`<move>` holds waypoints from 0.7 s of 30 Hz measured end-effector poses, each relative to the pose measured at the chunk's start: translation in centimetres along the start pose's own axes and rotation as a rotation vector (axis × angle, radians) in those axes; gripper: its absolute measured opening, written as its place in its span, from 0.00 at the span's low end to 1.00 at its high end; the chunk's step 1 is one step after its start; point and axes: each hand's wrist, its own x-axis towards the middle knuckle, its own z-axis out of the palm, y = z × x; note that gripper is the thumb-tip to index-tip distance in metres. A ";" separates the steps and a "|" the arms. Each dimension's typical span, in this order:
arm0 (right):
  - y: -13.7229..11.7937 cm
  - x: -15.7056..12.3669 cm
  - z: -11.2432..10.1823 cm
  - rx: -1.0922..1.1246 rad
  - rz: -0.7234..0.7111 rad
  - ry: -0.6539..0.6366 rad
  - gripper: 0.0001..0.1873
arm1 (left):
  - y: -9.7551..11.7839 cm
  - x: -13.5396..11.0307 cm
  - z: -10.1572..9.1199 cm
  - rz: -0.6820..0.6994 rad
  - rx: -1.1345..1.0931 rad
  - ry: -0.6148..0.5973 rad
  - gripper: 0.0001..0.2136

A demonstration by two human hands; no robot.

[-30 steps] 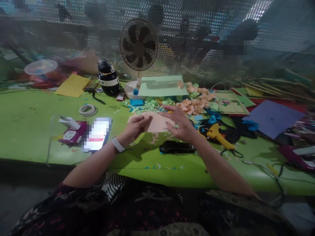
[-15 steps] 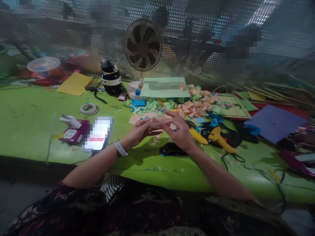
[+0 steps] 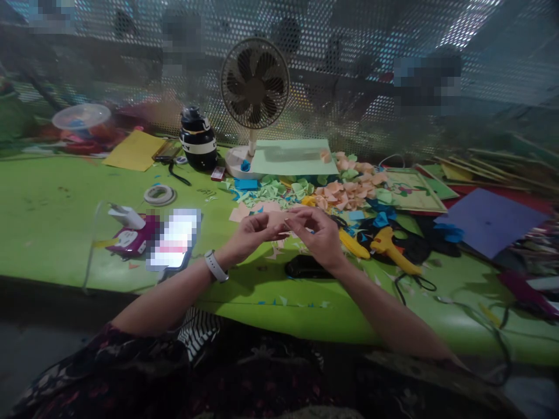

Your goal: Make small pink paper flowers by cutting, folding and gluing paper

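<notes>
Although the green table [image 3: 56,203] spans the frame, its centre is crowded, and that congestion is the main finding. The fan [image 3: 255,83], upper centre, shows distinct blades; whether it is running cannot be told. A draught from it could scatter loose material. The scraps [image 3: 345,189], peach, green and blue, pile up right of centre, just beyond the hands; a knock from a knuckle could spread or mix them.

The left hand [image 3: 248,233], at centre, is nearly closed, thumb against curled fingers, pinching one end of the paper. The right hand [image 3: 321,233], just right of it, is part-curled, its thumb and fingertips meeting at the other end. The phone [image 3: 173,240], left of centre, lies near the left forearm; a wide elbow swing could shift it. The glue gun [image 3: 393,250], right of centre, lies near the right forearm; if hot, it could burn a careless reach.

The pink paper [image 3: 276,219] sits at frame centre, above the table between both hands. Uneven pulling could tear or crease it; its far edge is hidden by fingers.
</notes>
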 end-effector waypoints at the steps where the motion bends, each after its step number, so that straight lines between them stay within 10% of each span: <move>1: 0.0 0.0 0.0 -0.004 0.005 0.001 0.11 | 0.0 0.0 0.0 -0.005 -0.005 -0.003 0.14; 21: 0.2 0.0 0.2 -0.018 -0.006 0.022 0.11 | 0.0 -0.1 0.3 -0.003 -0.051 0.001 0.14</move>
